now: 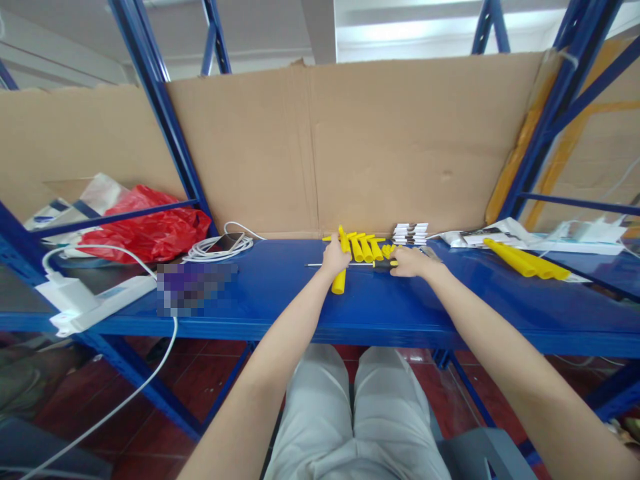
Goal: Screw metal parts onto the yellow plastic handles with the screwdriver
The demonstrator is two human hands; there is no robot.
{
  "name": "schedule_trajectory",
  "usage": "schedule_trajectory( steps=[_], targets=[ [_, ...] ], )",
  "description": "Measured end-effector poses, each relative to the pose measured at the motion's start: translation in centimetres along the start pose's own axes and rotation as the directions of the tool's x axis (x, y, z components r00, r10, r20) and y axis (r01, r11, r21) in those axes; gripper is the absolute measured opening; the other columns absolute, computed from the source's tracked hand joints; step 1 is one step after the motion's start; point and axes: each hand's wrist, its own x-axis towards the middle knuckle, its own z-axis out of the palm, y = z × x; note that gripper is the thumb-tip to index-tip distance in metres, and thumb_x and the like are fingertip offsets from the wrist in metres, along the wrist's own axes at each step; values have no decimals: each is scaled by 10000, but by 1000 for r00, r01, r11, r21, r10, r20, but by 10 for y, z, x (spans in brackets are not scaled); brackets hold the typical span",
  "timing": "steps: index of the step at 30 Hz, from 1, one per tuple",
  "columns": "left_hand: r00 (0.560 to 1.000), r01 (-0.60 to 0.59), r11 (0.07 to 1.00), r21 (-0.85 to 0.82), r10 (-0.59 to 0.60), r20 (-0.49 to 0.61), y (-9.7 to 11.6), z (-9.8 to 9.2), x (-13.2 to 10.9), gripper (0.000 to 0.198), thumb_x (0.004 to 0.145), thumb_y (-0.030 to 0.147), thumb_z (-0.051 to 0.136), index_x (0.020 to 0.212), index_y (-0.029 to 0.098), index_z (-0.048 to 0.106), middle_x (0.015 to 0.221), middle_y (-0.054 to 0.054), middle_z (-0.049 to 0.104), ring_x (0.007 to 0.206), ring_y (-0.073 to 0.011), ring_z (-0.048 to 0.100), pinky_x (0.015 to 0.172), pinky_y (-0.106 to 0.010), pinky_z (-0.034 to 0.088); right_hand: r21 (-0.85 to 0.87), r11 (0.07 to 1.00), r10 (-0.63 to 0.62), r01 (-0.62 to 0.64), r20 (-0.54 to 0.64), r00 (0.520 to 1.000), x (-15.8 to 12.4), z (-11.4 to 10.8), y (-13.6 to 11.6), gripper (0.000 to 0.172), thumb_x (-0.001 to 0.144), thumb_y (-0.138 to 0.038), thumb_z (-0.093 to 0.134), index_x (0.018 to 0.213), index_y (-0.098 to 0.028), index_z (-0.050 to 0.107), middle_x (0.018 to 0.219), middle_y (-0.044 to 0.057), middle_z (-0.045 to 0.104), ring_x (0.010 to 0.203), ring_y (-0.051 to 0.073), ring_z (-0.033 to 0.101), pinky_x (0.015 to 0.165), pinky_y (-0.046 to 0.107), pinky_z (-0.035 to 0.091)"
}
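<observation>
Left hand (pixel 336 256): fingers wrapped round yellow tube (pixel 339 283), crossing screwdriver (pixel 384 266) at shaft. Right hand (pixel 411 262): fingers pinching its handle end. Judged midway: yellow pieces (pixel 367 251) beyond screwdriver, spare tubes (pixel 523 261) well right; which are finished, cannot tell.

Workshop-like workspace, blue perforated steel rack posts (pixel 165 113), shiny blue metal table (pixel 285 280), tall brown cardboard panels (pixel 400 140), white plastic power strip (pixel 117 300), black-and-yellow-handled screwdriver (pixel 383 265).
</observation>
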Motion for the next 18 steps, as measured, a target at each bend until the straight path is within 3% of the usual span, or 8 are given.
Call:
schedule_trajectory(
  steps=[4,10,14,18],
  targets=[
    [999,5,1000,1,-5,32,2,-1,-3,585,828,47,615,1354,225,430,1219,-111,742,853,-223,780,787,-329,616,-50,996,61,-75,-233,971,-2,-1,10,340,839,-226,584,1145,-189,729,1207,171,675,1206,339,556,984,453,438],
    [999,-20,1000,-18,21,28,1,0,-4,570,840,64,611,1354,236,434,1248,-90,727,734,-182,764,670,-275,605,80,977,206,-196,-562,801,-4,-2,38,339,855,-124,471,1088,-170,712,1122,183,636,1137,346,501,987,511,359],
    [999,-31,998,-46,33,33,0,0,-3,560,836,40,596,1339,226,434,1292,-91,707,683,-158,748,608,-255,587,156,964,263,-215,-669,695,-6,0,58,300,844,-136,475,1029,-184,706,1058,162,616,1134,349,470,997,537,314],
    [998,-28,995,-98,33,47,-2,2,-1,566,829,35,592,1336,229,434,1321,-92,689,677,-147,746,577,-243,581,251,919,390,-303,-682,619,-10,3,77,299,866,-167,464,1023,-174,718,1125,175,597,1156,356,454,975,540,329]
  ],
)
